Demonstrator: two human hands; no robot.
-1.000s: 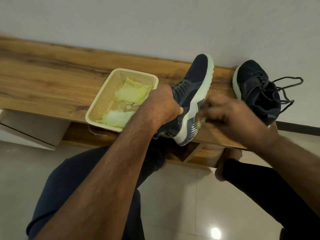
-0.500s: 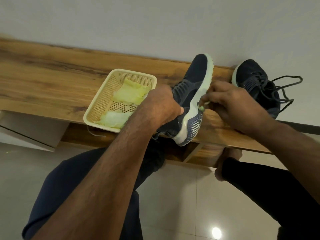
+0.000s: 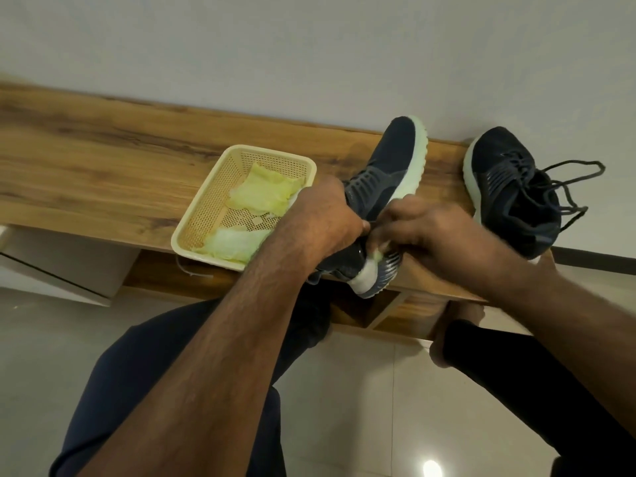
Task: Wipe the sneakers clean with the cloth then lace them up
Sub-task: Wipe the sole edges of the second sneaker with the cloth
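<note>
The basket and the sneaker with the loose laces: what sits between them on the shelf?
In the head view, the other sneaker lies between the basket and the laced sneaker, tipped sole-outward, held by the left hand while the right hand rubs a cloth on its sole.

The setting is a domestic interior, most likely a hallway or living area. Indicators: a low wood-grain bench point(image 3: 103, 173) set against a plain pale painted wall point(image 3: 309, 46), with open compartments beneath it; glossy light floor tiles point(image 3: 361, 390) reflecting a ceiling lamp; and a dark skirting strip point(image 3: 595, 258) where the wall meets the floor at right.
</note>
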